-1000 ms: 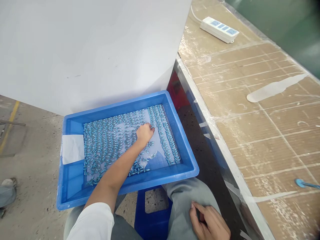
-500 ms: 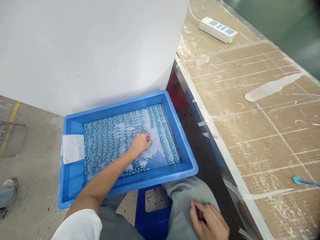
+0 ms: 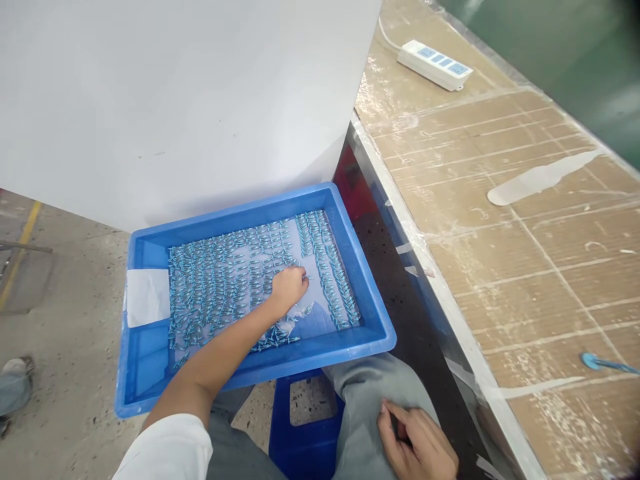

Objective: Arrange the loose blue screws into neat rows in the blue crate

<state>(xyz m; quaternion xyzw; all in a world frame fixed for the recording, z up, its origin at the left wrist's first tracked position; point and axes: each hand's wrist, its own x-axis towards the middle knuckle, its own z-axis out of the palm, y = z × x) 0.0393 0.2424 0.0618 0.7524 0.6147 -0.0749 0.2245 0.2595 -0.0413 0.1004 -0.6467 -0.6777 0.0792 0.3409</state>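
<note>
A blue plastic tray [image 3: 260, 373] holds rows of small, slender, shiny blue pieces [image 3: 200, 287] on a pale sheet. My left hand [image 3: 290, 288] reaches over the tray, fingers closed in a pinch beside the bare strip of sheet. A tiny light-blue piece shows at its fingertips; its exact kind is too small to tell. My right hand [image 3: 417, 440] rests on my right thigh with its fingers curled in, and nothing shows in the gap by the thumb.
A white paper [image 3: 148, 297] hangs over the tray's left rim, and a white panel [image 3: 190, 100] stands behind. To the right, a cardboard-covered table [image 3: 500, 267] carries a power strip [image 3: 435, 65] and a blue-headed tool [image 3: 595, 361]. A blue stool [image 3: 305, 440] is below.
My left hand has shifted slightly right within the tray, and its fingers have drawn closer together. My right hand has stayed on the thigh.
</note>
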